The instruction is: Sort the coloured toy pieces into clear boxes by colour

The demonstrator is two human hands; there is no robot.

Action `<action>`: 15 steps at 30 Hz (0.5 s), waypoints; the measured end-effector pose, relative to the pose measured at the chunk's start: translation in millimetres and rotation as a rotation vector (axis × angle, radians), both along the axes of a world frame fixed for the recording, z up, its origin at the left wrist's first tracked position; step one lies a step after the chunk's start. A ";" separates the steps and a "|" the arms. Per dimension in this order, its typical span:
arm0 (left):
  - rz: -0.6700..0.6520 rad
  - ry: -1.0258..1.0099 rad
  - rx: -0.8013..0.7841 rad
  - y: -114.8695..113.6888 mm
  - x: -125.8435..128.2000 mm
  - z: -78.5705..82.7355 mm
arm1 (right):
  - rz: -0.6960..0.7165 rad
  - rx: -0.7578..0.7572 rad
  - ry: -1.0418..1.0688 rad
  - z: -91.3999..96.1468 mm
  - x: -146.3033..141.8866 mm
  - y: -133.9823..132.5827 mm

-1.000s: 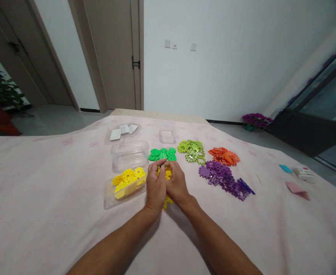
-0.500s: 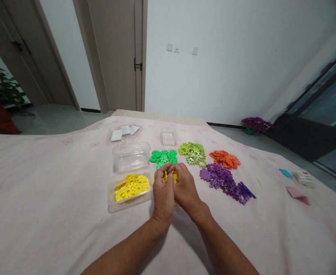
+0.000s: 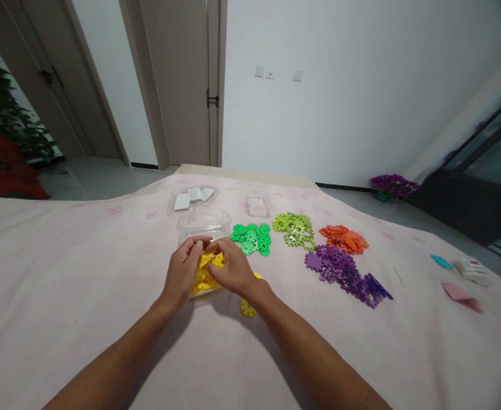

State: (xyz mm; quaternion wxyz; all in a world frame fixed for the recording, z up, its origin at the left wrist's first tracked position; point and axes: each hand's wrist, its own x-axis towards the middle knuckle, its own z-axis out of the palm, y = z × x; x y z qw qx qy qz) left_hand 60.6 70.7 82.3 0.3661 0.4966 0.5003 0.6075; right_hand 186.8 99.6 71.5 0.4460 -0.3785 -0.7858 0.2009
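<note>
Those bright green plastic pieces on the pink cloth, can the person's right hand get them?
Probably yes: the right hand is close by, and nothing seems to stand between it and the bright green plastic pieces. It is at the yellow plastic pieces, though.

The pieces point(image 3: 203, 279) are yellow, the heaps point(image 3: 344, 239) green, lime, orange and purple, the cloth point(image 3: 105, 267) flowered pale pink

There were one left hand point(image 3: 182, 272), one right hand point(image 3: 236, 267), one green pile point(image 3: 252, 236), one lime pile point(image 3: 295, 222), one orange pile point(image 3: 344, 238), one purple pile point(image 3: 339, 266), one yellow heap point(image 3: 203, 279), one blue piece point(image 3: 442, 261), three white cards point(image 3: 182, 201), three wall plates point(image 3: 259, 71), two door handles point(image 3: 212, 101) and two plants point(image 3: 393, 185).
</note>
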 end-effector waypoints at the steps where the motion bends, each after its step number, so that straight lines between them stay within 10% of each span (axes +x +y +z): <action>1: -0.016 0.032 -0.036 0.6 -9.4 -1.9 | 0.047 -0.029 -0.024 -0.2 3.1 -0.2; 8: -0.091 0.399 -0.163 -0.1 -51.3 -1.7 | 0.099 -0.167 -0.032 5.7 25.2 2.5; 15: -0.598 0.980 0.082 -19.8 -42.6 4.2 | -0.040 -0.114 -0.101 0.8 51.6 1.7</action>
